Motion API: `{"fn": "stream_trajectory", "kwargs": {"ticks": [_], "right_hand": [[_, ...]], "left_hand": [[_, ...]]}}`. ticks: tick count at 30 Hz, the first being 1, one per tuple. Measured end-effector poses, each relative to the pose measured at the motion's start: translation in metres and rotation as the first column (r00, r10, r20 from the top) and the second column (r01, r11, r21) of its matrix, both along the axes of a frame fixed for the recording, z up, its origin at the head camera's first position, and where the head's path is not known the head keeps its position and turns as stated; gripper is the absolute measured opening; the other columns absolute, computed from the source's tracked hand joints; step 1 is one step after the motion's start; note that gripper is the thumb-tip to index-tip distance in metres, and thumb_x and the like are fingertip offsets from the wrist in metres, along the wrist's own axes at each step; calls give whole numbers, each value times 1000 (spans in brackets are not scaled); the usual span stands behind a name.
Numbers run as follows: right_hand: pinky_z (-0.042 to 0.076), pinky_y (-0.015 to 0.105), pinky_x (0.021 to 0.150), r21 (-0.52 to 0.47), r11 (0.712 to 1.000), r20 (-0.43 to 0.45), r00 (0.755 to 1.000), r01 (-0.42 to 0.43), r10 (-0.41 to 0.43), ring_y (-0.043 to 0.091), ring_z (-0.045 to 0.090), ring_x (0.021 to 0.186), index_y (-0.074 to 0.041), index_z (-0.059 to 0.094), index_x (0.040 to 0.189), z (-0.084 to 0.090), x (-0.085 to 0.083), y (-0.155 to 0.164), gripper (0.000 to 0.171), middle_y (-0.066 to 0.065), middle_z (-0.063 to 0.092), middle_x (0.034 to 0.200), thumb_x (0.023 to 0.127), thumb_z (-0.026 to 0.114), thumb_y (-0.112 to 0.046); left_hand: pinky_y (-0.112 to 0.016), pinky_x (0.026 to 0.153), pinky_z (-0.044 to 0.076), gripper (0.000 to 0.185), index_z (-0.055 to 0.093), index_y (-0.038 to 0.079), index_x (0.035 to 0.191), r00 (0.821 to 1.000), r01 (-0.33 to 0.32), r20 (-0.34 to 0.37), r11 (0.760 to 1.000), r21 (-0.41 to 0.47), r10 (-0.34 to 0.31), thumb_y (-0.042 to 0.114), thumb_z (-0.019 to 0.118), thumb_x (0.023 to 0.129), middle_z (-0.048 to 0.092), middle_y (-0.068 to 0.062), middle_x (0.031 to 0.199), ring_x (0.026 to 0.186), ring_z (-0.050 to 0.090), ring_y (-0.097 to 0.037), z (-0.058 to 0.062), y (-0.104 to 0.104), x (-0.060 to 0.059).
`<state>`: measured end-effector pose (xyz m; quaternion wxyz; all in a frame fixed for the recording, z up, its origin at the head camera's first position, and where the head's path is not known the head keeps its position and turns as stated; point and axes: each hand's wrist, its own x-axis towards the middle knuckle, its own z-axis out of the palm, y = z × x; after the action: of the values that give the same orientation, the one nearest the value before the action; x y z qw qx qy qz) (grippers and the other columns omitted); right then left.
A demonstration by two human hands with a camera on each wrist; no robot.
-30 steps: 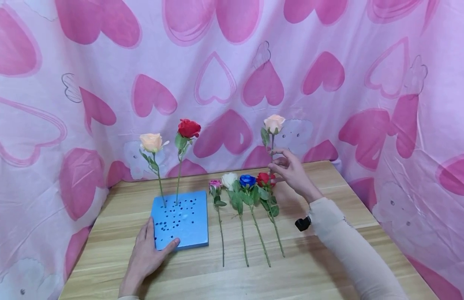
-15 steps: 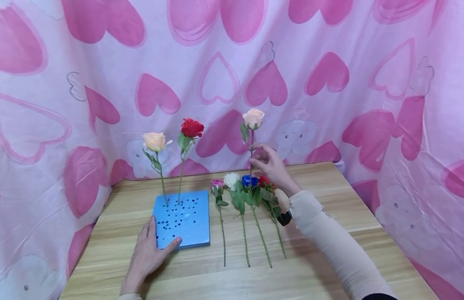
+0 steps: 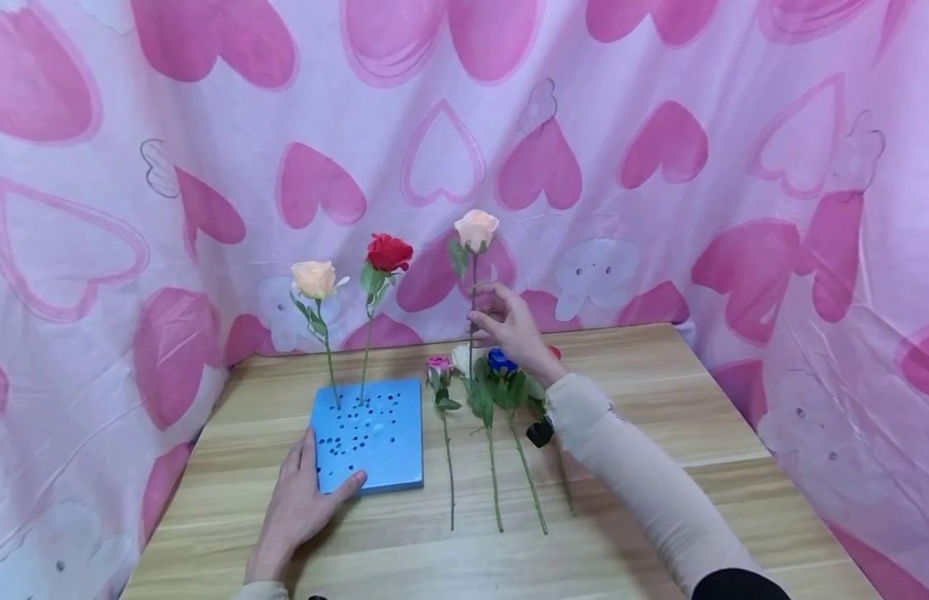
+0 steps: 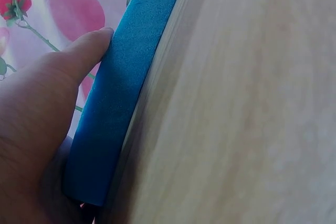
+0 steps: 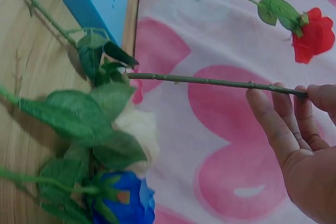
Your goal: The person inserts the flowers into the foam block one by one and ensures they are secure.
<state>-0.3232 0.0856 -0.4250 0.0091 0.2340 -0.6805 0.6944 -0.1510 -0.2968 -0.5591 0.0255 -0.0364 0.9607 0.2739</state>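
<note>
1. Before you on the wood-grained table [image 3: 404, 550] lies the flat blue foam-like block [image 3: 389, 463], its top dotted with dark holes; two stems stand in holes toward its far side, a peach rose [image 3: 314, 280] and a long-stemmed red rose [image 3: 390, 252] (both lean a little).
2. Your left hand [image 3: 299, 504] grips the block's near-left corner, thumb at the near edge, fingers along the side.
3. Your right hand [image 3: 512, 325] pinches the stem of a pale pinkish-peach rose [image 3: 476, 231] between thumb and fingers, right of the block and apart from it.
4. That rose is nearly upright, bloom on top, a green leaf below it, the stem thin, brownish-green and knotted.
5. Near its lower end lie a small pink rose [image 3: 438, 367], a white rose [image 3: 461, 358] and a deep-blue rose [image 3: 501, 361].
</note>
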Motion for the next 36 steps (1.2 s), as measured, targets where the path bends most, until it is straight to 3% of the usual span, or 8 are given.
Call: {"fn": "stream_trajectory", "kwargs": {"ticks": [4,7,15,23,31,36], "right_hand": [[69,59,81,4,1000,-15,1000,-17,17,32,79,96,-5,59,147,0,-2,-15,36,14,72,110,112,67,-7],[68,62,83,9,1000,-4,1000,-24,24,38,77,99,-8,61,145,-1,-3,-26,34,15,72,110,112,68,-8],[64,73,85,34,999,25,1000,-18,17,28,78,93,-6,61,146,-11,-5,-48,36,19,74,114,111,69,-6],[66,69,85,49,998,10,1000,-29,28,56,72,108,-6,60,147,-15,-9,-61,35,19,73,114,112,67,-8],[65,71,86,40,998,32,998,-47,45,56,71,110,-12,62,144,-17,-10,-77,32,18,74,115,112,67,-6],[68,64,84,63,996,29,997,-68,66,55,72,111,-11,62,145,-16,-10,-92,34,17,74,118,112,67,-7]], "left_hand": [[-73,132,20,141,-7,0,177,1000,-4,5,1000,-8,4,87,66,92,7,-37,180,165,16,-58,1,-1,-2],[-73,132,21,141,-7,1,177,1000,-4,5,1000,-8,4,87,66,92,6,-37,180,165,16,-57,2,-1,-2],[-72,132,23,141,-5,1,177,1000,-9,5,1000,-5,9,88,66,92,9,-37,180,165,18,-57,3,1,0],[-72,132,23,140,-4,1,177,1000,-17,-2,1000,-3,17,88,66,92,8,-36,181,165,18,-57,3,1,-1],[-70,133,23,140,-2,1,178,1000,-14,-12,1000,-2,14,89,65,92,8,-35,182,166,17,-56,1,0,-1],[-70,132,23,140,-2,2,178,1000,-21,-6,1000,1,21,90,64,91,8,-34,182,166,17,-56,0,1,-1]]}}
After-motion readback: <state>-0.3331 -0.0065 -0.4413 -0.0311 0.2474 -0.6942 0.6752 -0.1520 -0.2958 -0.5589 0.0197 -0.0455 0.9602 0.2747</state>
